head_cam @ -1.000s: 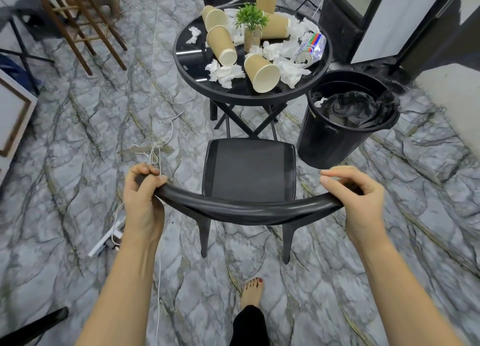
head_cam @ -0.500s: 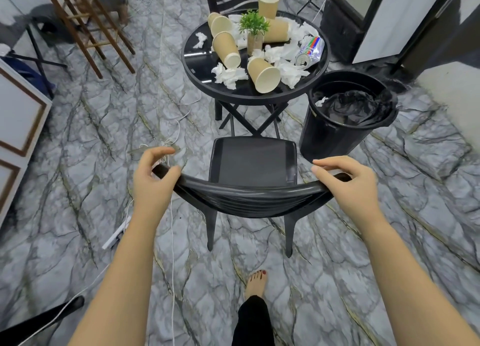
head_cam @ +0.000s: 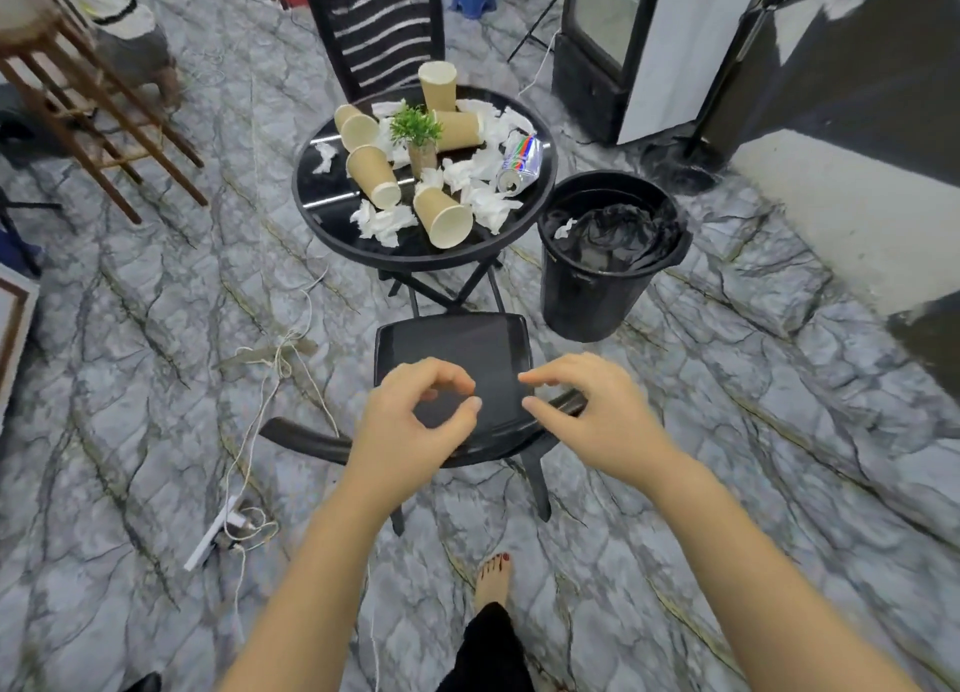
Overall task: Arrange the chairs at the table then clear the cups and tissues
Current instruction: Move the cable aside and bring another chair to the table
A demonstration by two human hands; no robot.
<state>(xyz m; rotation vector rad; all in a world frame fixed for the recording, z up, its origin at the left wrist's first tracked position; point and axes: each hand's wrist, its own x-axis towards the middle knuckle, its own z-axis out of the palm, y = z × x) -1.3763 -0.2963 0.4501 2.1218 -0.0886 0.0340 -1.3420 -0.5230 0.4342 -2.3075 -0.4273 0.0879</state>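
Lower left, white cable (head_cam: 249,431) may snag the black plastic chair (head_cam: 452,348) at centre; left hand (head_cam: 410,426) and right hand (head_cam: 597,416) hover half-curled, empty; toppled brown paper cups (head_cam: 371,174) on round black table (head_cam: 322,208) above could roll.

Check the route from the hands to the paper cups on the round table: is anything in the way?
Yes. The black chair stands directly between both open hands, left hand and right hand, and the round table; its seat front sits by the table legs. Reaching the paper cups means leaning over it or stepping around.
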